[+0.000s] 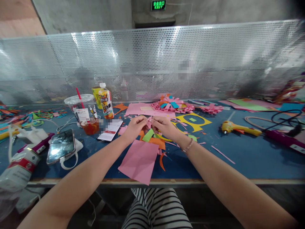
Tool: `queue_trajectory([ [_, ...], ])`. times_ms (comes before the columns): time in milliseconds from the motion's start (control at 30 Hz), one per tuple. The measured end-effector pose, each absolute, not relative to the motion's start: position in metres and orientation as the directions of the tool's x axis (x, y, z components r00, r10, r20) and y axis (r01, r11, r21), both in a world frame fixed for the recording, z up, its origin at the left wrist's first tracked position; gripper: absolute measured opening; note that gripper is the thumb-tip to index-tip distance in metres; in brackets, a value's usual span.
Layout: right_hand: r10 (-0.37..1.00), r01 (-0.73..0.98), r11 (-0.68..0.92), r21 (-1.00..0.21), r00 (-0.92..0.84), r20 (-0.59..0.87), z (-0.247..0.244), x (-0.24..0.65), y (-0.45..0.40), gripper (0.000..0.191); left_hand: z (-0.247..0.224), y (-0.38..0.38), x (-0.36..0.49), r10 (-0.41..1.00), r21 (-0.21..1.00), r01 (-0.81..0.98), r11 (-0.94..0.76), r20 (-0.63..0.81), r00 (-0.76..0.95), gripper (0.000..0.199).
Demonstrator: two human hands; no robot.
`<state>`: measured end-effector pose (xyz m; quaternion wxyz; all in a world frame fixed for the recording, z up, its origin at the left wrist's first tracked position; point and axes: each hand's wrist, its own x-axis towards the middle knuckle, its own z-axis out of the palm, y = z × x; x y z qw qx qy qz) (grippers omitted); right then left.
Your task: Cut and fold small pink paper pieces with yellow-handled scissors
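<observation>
A small piece of pink paper (pixel 149 122) is pinched between my two hands above the middle of the table. My left hand (pixel 136 126) closes its fingertips on one side of it, and my right hand (pixel 163 126) grips the other side. The paper's exact shape is partly covered by the fingers. Below my hands lie green and orange paper scraps (pixel 157 143) and a larger pink sheet (pixel 140 160). Just behind them, a yellow sheet (pixel 202 127) with round cut-outs rests on the table. Farther back sits a pile of fringed pink paper flowers (pixel 170 104).
To the left stand a drink cup (pixel 82 111) with a red straw, a bottle (pixel 106 103), a phone (pixel 62 146) and a second phone (pixel 111 130). A yellow glue gun (pixel 240 128) lies right, near a purple tool (pixel 283 140). A perforated metal panel (pixel 147 63) borders the table's back.
</observation>
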<state>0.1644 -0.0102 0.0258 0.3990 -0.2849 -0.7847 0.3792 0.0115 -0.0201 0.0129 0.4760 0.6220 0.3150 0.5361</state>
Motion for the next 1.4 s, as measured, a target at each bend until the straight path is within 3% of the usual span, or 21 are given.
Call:
queue_trajectory([
  [233,0.774,0.022,0.467,-0.884,-0.494,0.396,0.0232,0.1644,-0.0065,0.036,0.0143,-0.0213,0.0127,0.878,0.905,-0.012,-0.426,0.417,0.235,0.024],
  [567,0.757,0.178,0.578,-0.796,-0.480,0.443,0.0238,0.1655,-0.0096,0.035,0.0196,-0.0279,0.0141,0.863,0.838,0.220,-0.499,0.457,0.216,0.025],
  [867,0.729,0.268,0.644,-0.716,-0.501,0.468,0.0239,0.1650,-0.0081,0.034,0.0171,-0.0262,0.0116,0.850,0.869,0.066,-0.491,0.461,0.256,0.031],
  [1233,0.740,0.014,0.507,-0.862,-0.519,0.427,0.0229,0.1657,-0.0075,0.033,0.0177,-0.0259,0.0104,0.840,0.873,0.031,-0.486,0.457,0.294,0.029],
  [1400,0.741,0.102,0.537,-0.838,-0.531,0.410,0.0239,0.1662,-0.0095,0.036,0.0167,-0.0243,0.0098,0.838,0.876,0.027,-0.482,0.452,0.306,0.030],
])
